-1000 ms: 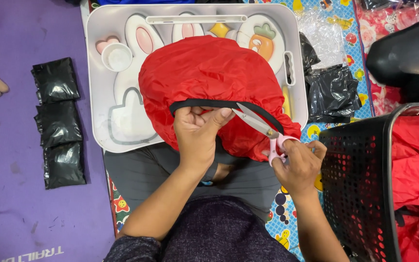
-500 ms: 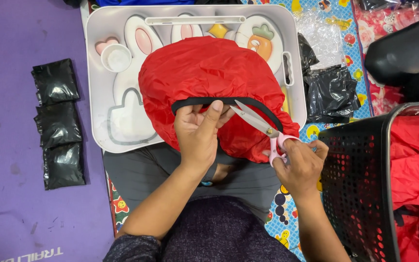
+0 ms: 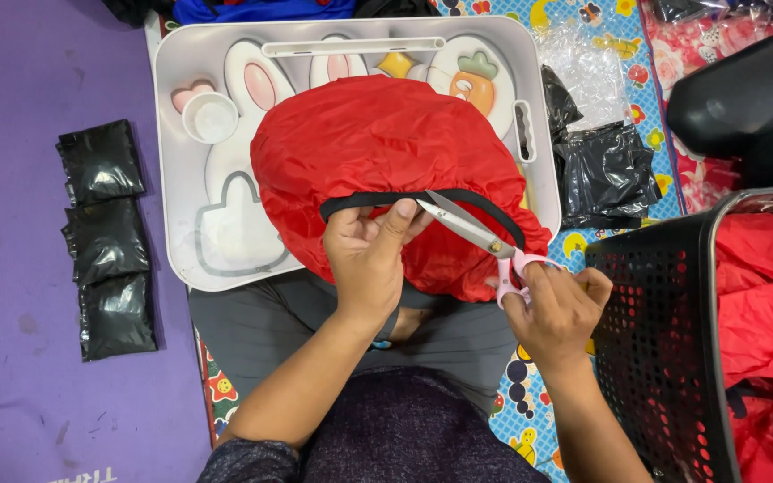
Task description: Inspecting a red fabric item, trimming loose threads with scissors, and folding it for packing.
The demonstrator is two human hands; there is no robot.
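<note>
Fingers of the left hand [image 3: 367,259] pinch the black band [image 3: 458,199] on the red cover [image 3: 378,143]; the right hand [image 3: 556,309] grips pink scissors [image 3: 480,240], blades open beside it.

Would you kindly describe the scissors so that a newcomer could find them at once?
Start at the white tray on the person's lap, where a red fabric cover lies. The scissors are in the right hand, at the cover's black hem. Pink handles and silver blades set them apart.
</note>
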